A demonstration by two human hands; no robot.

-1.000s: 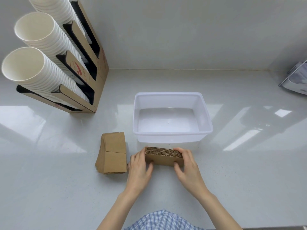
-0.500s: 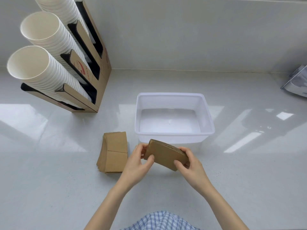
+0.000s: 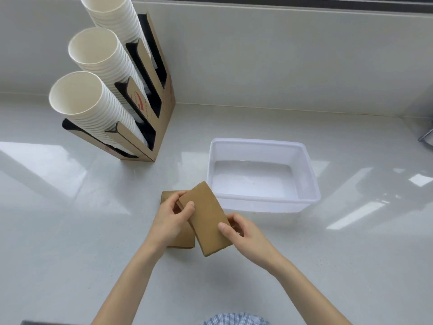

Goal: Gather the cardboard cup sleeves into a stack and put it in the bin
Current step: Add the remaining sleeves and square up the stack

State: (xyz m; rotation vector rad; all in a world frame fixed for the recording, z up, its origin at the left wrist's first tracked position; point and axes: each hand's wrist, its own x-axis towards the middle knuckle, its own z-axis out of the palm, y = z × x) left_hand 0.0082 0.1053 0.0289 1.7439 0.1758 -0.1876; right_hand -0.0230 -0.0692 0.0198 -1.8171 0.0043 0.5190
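I hold a stack of brown cardboard cup sleeves [image 3: 207,216] flat and tilted, between both hands, just in front of the bin's near left corner. My left hand [image 3: 171,219] grips its upper left edge with thumb on top. My right hand [image 3: 243,233] grips its lower right edge. A second pile of brown sleeves [image 3: 181,239] lies on the counter under my left hand, mostly hidden by it. The white translucent plastic bin [image 3: 311,181] stands on the counter behind the held stack, with nothing inside.
A cardboard cup dispenser [image 3: 161,109] with three slanted columns of white paper cups [image 3: 93,106] stands at the back left. A wall runs along the back of the glossy white counter [image 3: 70,242]. A grey object [image 3: 427,138] pokes in at the right edge.
The held stack has turned from standing on edge to lying flat and tilted, and shifted left over the second pile. The camera has swung left, so the bin sits further right in view.
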